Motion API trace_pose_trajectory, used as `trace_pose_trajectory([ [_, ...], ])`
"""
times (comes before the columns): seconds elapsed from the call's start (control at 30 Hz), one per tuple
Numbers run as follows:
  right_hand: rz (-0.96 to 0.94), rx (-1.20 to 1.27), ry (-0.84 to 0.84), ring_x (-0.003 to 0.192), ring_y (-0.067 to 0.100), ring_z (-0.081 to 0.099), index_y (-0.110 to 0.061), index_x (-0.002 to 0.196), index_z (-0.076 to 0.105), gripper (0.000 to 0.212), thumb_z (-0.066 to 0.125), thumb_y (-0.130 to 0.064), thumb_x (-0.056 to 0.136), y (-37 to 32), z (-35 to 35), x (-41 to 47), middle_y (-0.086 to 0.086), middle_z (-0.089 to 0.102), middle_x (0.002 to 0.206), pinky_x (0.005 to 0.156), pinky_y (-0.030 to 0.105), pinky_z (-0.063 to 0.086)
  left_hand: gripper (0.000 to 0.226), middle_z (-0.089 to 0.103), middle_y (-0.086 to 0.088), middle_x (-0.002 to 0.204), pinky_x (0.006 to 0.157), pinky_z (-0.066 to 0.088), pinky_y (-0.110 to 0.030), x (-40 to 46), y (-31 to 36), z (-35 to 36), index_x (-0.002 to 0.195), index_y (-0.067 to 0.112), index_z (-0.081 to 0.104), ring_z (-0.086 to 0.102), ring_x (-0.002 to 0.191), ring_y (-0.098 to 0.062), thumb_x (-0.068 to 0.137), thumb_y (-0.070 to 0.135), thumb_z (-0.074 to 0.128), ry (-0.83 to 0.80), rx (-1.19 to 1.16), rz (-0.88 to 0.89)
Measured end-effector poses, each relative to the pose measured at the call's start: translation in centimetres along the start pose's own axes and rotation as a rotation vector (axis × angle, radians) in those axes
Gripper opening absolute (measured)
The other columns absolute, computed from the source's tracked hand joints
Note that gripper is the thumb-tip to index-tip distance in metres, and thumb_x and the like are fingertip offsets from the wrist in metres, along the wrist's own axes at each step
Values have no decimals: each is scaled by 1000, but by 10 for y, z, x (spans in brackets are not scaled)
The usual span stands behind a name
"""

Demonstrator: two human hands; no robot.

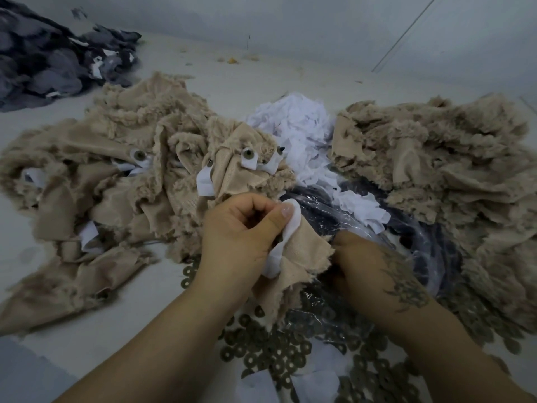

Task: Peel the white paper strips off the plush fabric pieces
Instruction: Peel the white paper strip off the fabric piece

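Between my hands is a small beige plush fabric piece (308,251) with a white paper strip (286,237) running along its left edge. My left hand (244,228) pinches the top of the strip between thumb and curled fingers. My right hand (363,266) grips the fabric piece at its right edge, with the fingertips hidden behind the cloth. A heap of beige plush pieces (122,170) with white strips and plastic eyes lies on the left.
A second beige plush heap (441,170) lies on the right. Peeled white strips (302,132) are piled at centre back, over a clear plastic bag (377,228) of dark items. Several ring washers (276,353) are scattered near me. Grey fabric (52,53) lies far left.
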State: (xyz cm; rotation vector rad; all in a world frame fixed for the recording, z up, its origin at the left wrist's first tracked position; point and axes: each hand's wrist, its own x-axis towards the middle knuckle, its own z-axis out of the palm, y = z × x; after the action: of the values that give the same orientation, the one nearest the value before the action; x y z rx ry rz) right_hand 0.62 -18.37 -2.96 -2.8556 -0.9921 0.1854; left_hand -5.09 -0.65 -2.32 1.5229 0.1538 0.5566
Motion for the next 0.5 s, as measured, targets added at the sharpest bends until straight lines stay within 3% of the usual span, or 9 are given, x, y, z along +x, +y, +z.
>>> trace_pose_trajectory([
  [0.1,24,140,163,92,18,56,-21,105,70,18,63,-19,89,-1,-3,0,-5,54,106,73,26,43,17,71,-4,69,60,52,-20,-2,1,-1,74,13,73,63,62,-12,78,29,73,-13,-26,11],
  [0.17,88,288,292,82,10,59,-22,95,70,9,66,-17,89,-4,-9,-2,-11,58,87,64,12,39,13,71,-3,70,61,52,-20,-3,3,-1,73,16,74,64,64,-12,77,29,73,-16,-39,25],
  [0.23,129,440,359,74,1,61,-23,88,71,10,69,-14,87,-8,-12,-5,-17,60,72,63,6,42,11,71,-5,71,61,54,-22,-4,4,-1,74,17,74,64,64,-14,77,28,74,-14,-42,31],
  [0.3,136,438,370,63,-2,60,-26,83,72,13,70,-13,85,-10,-16,-9,-16,60,60,63,6,44,12,71,-11,72,62,56,-29,-6,5,1,75,16,74,63,64,-23,78,27,74,7,-38,40],
  [0.33,148,426,315,57,-1,59,-30,77,71,15,70,-15,83,-9,-19,-11,-11,61,54,60,9,46,12,70,-14,73,63,56,-35,-6,5,1,75,15,74,63,64,-30,80,25,75,18,-40,49],
  [0.4,164,487,49,51,0,62,-31,64,70,21,74,-23,82,-7,-26,-14,-9,68,55,52,12,48,12,68,-20,74,64,55,-45,-8,6,1,77,11,73,59,69,-43,84,21,74,33,-46,59],
  [0.47,159,666,-207,51,0,63,-32,59,73,26,76,-23,84,-11,-30,-17,-8,72,59,54,15,53,13,68,-19,73,61,55,-43,-9,8,1,78,9,73,57,66,-43,84,21,73,33,-55,57],
  [0.5,148,759,-226,51,2,63,-31,60,74,27,77,-17,84,-15,-29,-18,-7,72,60,55,18,55,13,68,-15,70,57,54,-36,-10,10,2,76,11,73,58,61,-36,82,23,73,24,-68,49],
])
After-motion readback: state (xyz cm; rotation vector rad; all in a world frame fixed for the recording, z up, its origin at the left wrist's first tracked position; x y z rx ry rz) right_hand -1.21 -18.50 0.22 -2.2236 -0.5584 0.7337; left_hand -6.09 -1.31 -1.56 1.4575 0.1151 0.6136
